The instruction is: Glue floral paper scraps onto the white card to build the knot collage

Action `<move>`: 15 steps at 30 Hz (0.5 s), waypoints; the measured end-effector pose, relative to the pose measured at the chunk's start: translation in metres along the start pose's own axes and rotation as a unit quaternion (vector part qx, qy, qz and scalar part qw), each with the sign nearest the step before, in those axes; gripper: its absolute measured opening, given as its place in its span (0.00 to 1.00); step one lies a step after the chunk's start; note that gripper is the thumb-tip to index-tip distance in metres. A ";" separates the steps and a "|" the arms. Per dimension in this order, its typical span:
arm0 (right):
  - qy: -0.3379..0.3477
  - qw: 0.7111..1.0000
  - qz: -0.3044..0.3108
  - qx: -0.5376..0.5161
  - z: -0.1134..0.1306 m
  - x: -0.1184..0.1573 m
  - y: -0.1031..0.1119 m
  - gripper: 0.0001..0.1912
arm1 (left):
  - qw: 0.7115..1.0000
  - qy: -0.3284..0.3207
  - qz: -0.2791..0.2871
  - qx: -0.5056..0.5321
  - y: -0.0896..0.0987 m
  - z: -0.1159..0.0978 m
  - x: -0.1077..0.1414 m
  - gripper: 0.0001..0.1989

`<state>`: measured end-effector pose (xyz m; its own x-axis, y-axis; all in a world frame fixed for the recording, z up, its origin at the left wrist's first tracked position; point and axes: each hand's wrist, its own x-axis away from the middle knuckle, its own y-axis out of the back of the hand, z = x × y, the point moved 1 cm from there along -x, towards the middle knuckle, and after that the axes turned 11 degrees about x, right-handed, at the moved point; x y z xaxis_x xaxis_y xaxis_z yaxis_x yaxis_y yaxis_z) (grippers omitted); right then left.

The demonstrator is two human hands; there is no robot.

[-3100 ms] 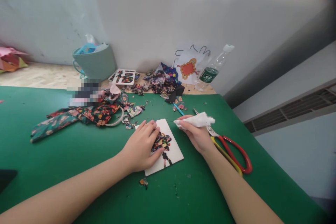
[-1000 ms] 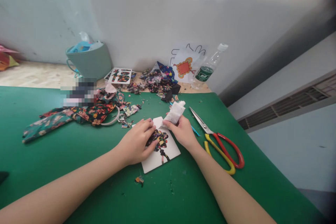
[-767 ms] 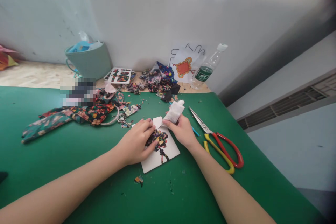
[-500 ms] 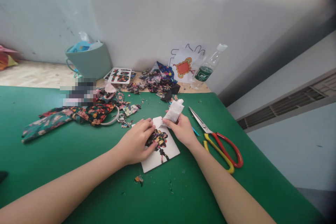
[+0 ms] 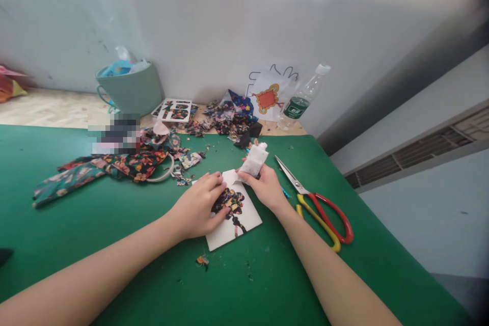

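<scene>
On the green table surface lies a white square board (image 5: 250, 223) with a dark floral fabric-scrap design (image 5: 234, 201) on it. My left hand (image 5: 200, 206) rests over the board's left side, fingers spread and partly hiding the design. At the board's far right corner, my right hand (image 5: 269, 188) grips a small white pouch (image 5: 253, 161) between thumb and fingers. The pouch's lower end is close above the board; whether they touch I cannot tell. Just right of that hand lie large scissors (image 5: 311, 194) with red and yellow handles, blades pointing away.
Floral cloth (image 5: 126, 163) and a tape roll (image 5: 163, 169) lie to the left. Behind stand a grey-green basket (image 5: 132, 89) and a plastic bottle (image 5: 297, 107), with a fabric scrap heap (image 5: 231, 117) and a drawing (image 5: 267, 99) between them. A small scrap (image 5: 202, 262) lies in front.
Almost nothing differs. The pouch in my right hand has tilted or shifted very slightly; my left hand stays in place on the board.
</scene>
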<state>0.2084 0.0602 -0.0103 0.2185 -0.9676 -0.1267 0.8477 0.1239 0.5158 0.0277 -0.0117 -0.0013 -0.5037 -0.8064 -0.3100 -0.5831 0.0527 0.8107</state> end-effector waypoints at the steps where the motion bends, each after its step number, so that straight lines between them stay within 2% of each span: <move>1: 0.000 1.000 0.001 -0.001 0.000 0.000 0.000 0.21 | 1.000 0.001 0.001 0.000 0.000 0.000 0.000 0.22; 15: -0.012 0.999 0.015 -0.046 -0.002 -0.001 0.000 0.20 | 1.000 0.007 0.014 -0.021 0.001 -0.001 0.000 0.22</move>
<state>0.2098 0.0616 -0.0120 0.2337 -0.9680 -0.0912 0.8819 0.1716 0.4390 0.0282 -0.0120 -0.0002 -0.5109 -0.8127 -0.2803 -0.5408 0.0504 0.8397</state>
